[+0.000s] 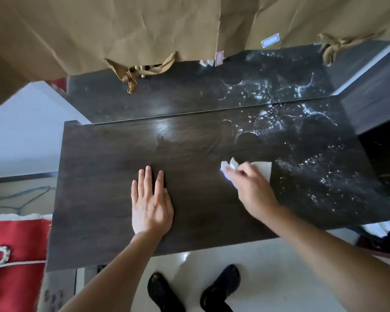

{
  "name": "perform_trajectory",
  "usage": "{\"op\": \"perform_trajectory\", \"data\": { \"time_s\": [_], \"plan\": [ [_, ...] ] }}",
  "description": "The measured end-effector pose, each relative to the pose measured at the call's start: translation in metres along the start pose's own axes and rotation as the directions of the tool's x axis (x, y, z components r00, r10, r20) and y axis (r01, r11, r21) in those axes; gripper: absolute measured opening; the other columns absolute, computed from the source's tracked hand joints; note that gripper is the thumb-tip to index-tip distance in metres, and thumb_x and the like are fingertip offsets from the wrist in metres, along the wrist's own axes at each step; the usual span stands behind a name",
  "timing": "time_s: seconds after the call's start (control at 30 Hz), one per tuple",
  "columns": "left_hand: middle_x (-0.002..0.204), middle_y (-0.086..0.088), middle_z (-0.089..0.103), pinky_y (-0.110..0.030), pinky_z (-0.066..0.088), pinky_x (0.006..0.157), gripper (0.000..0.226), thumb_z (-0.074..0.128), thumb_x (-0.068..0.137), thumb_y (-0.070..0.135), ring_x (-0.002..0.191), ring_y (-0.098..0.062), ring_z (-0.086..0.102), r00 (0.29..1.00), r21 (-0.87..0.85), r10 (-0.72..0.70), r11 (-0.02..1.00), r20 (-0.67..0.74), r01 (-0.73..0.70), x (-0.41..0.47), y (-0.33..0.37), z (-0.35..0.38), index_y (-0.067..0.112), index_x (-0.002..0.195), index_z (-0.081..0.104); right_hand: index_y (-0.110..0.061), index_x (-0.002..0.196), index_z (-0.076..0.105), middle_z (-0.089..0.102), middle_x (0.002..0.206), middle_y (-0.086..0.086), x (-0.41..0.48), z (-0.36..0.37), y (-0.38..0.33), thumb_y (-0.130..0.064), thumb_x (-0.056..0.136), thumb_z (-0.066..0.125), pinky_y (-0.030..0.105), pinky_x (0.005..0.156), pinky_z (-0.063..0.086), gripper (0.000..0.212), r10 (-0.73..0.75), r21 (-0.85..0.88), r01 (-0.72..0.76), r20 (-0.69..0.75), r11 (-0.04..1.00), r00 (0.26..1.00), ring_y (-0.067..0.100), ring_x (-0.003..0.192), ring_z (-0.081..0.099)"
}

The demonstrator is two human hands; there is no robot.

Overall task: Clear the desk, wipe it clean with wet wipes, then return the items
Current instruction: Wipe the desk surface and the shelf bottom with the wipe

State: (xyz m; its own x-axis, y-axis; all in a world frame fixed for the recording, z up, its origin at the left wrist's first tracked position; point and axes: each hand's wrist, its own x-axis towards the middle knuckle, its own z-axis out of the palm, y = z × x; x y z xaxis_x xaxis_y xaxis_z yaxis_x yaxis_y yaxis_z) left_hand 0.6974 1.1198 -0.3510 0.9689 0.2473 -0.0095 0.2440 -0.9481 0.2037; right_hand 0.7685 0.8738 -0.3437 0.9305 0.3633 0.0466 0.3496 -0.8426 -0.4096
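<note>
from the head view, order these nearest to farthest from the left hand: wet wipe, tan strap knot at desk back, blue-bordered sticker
1. wet wipe, to the right of the left hand, under the right hand
2. tan strap knot, at the desk's back edge
3. blue-bordered sticker, far right on the brown paper

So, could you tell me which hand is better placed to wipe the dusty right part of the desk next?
Right. The right hand already grips the wet wipe beside the white residue; the left hand lies flat, empty.

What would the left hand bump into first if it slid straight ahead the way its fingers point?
Nothing close. The left hand lies flat on the bare desk, fingers pointing to the far edge. Beyond that seems to be a mirror, then brown paper, though depth is unclear.
</note>
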Motion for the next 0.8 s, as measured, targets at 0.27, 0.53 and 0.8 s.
{"op": "perform_trajectory", "data": {
  "time_s": [0.27,0.53,0.8],
  "plan": [
    [0.151,-0.017,0.03,-0.044,0.015,0.117,0.05,0.028,0.092,0.025,0.142,-0.033,0.02,1.0,0.0,-0.007,1.0,-0.005,0.007,0.001,0.001,-0.003,0.011,0.138,0.043,-0.017,0.121,0.06,0.052,0.095,0.007,0.026,0.021,-0.037,0.004,0.078,0.06,0.04,0.06,0.05,0.048,-0.109,0.086,0.101,0.095,0.991,0.989,0.028,0.087,0.054],
    [0.152,-0.017,0.029,-0.044,0.015,0.116,0.05,0.03,0.092,0.025,0.143,-0.032,0.019,1.0,0.024,-0.003,1.0,0.008,0.003,0.003,0.001,-0.001,0.011,0.139,0.042,-0.009,0.133,0.048,0.048,0.111,0.019,0.145,-0.001,0.017,0.005,0.081,0.051,0.042,0.08,0.042,0.054,0.36,-0.09,-0.381,-0.19,0.92,0.913,0.036,0.097,0.05],
    [0.151,-0.018,0.03,-0.044,0.015,0.116,0.05,0.032,0.091,0.023,0.143,-0.032,0.021,1.0,0.006,-0.006,1.0,-0.012,0.006,0.003,0.002,-0.002,0.011,0.138,0.044,-0.019,0.119,0.058,0.048,0.102,0.011,0.116,0.001,0.017,0.0,0.083,0.059,0.04,0.073,0.046,0.041,0.01,-0.017,-0.011,-0.058,1.0,0.998,0.028,0.09,0.047]
  ]
}}
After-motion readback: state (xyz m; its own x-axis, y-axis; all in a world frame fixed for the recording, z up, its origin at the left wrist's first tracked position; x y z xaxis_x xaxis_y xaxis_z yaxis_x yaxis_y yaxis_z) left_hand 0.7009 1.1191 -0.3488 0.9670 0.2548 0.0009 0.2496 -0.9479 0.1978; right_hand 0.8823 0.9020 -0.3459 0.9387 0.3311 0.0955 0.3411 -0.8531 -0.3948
